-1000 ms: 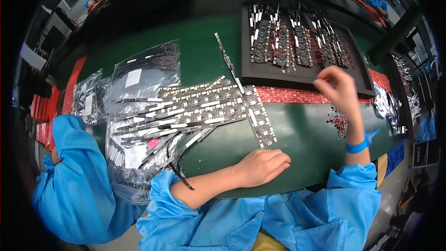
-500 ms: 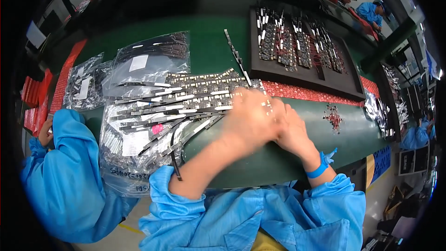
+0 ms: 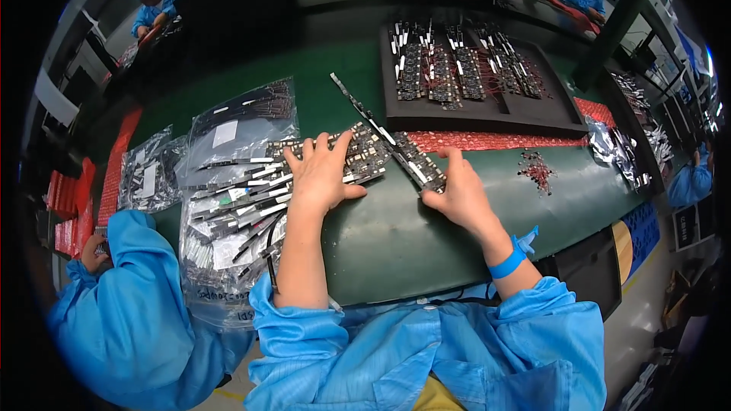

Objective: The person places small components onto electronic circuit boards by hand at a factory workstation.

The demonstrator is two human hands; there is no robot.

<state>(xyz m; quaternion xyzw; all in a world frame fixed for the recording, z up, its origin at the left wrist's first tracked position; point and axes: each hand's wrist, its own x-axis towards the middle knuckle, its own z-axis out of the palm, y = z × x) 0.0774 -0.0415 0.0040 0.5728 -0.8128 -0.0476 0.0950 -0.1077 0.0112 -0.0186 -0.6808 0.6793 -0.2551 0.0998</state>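
Hands apart now vs 0.5 s ago, when bunched together mid-worktop. Left hand flat, fingers spread wide, pressing circuit-board strips nr worktop centre. Right hand fingers curled narrow, touching slanted strip just beside. Black tray at far edge

Single head view, fisheye, looking steeply down, close over green workbench; rim bends edges.

A black tray of small boards — perhaps wired — sits beyond clear bags.
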